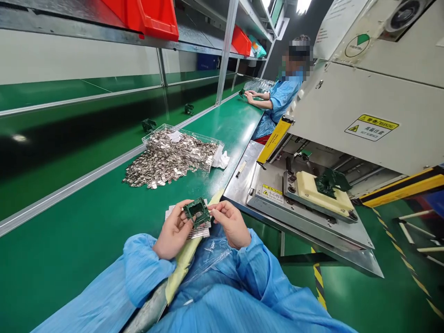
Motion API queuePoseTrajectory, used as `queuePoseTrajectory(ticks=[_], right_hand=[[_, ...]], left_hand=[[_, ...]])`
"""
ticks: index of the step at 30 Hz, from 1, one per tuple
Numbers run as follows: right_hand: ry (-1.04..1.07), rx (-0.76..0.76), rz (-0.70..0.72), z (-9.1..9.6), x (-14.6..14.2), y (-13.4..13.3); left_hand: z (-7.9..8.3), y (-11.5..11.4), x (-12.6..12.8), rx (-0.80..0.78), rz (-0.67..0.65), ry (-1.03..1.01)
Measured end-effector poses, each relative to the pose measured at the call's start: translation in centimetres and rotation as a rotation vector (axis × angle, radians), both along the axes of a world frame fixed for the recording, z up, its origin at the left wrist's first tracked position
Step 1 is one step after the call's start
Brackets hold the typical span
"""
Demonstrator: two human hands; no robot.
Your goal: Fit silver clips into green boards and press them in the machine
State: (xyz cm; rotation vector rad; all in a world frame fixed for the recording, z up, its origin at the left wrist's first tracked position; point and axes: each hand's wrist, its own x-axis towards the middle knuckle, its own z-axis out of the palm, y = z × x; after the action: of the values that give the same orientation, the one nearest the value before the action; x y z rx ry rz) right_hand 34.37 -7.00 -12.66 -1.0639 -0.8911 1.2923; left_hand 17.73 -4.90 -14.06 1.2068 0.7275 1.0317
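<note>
My left hand and my right hand meet at the bench's front edge, both pinching a small green circuit board with a square opening. Under the board lies a flat stack of silvery metal pieces, resting against my left fingers. Both arms wear light blue sleeves. A clear plastic bag lies across my lap.
A clear tray spills a heap of small metal parts over the green bench. A white press machine with a cream fixture carrying another green board stands at right. A co-worker in blue sits farther along. Red bins sit on the shelf.
</note>
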Motion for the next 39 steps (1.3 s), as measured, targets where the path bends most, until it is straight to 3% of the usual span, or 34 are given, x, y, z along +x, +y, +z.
queuePoseTrajectory(ticks=[5, 11, 16, 21, 24, 27, 32, 35, 37, 39], right_hand=[[-0.113, 0.043, -0.009, -0.3, 1.8, -1.3], [-0.146, 0.289, 0.094, 0.3, 3.7, -2.6], [-0.06, 0.34, 0.129, 0.7, 6.0, -3.9], [-0.006, 0.29, -0.035, 0.9, 10.0, -6.3], [0.035, 0.267, -0.177, 1.0, 12.9, -8.5], [0.074, 0.277, -0.358, 1.1, 15.8, -11.1], [0.133, 0.411, -0.704, 1.4, 20.4, -15.4], [0.075, 0.456, -0.818, 1.9, 22.7, -16.8], [-0.003, 0.467, -0.837, 2.4, 23.9, -17.2], [-0.073, 0.467, -0.842, 3.0, 25.1, -17.1]], left_hand=[[0.2, -0.1, 0.1, -0.083, -0.019, -0.029], [1.8, -0.9, 2.0, -0.243, -0.111, -0.001], [3.9, -2.1, 5.8, -0.249, -0.246, 0.055], [5.7, -3.5, 10.8, -0.197, -0.427, 0.135], [6.7, -4.0, 13.6, -0.074, -0.595, 0.193], [7.5, -3.3, 16.1, 0.178, -0.691, 0.299], [9.6, -0.6, 22.3, 0.588, -0.436, 0.418], [11.4, 0.7, 26.8, 0.853, -0.338, 0.498], [12.4, 1.6, 29.7, 0.894, -0.313, 0.54], [13.0, 2.4, 32.1, 0.801, -0.362, 0.58]])
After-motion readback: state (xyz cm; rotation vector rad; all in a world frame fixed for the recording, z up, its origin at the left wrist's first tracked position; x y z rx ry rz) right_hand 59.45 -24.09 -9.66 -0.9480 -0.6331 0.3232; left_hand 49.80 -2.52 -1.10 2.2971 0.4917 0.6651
